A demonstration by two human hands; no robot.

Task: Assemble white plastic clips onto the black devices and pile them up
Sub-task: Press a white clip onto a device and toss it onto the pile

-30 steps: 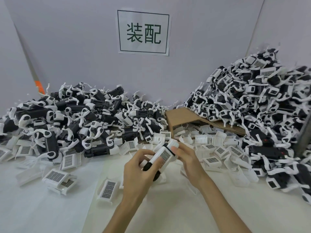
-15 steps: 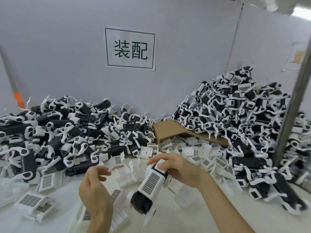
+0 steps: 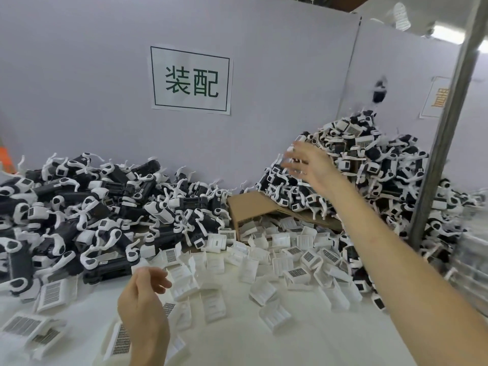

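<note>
A blurred black device with a white clip [image 3: 379, 91] is in mid-air above the tall right-hand pile of clipped devices [image 3: 369, 175]. My right hand [image 3: 309, 165] is raised toward that pile with fingers spread, holding nothing. My left hand [image 3: 144, 299] hovers low over the loose white clips [image 3: 264, 262] on the white table [image 3: 303, 344], fingers loosely curled and empty. A second heap of black devices [image 3: 87, 212] fills the left side.
A brown cardboard box [image 3: 253, 207] lies tipped between the two heaps, clips spilling from it. A grey metal post [image 3: 446, 133] stands at the right. White partition walls with a printed sign [image 3: 190, 80] close off the back.
My right hand swung up from the table centre toward the right pile and let go of the clipped device, which now flies above the pile. The view tilted up. My left hand stays low.
</note>
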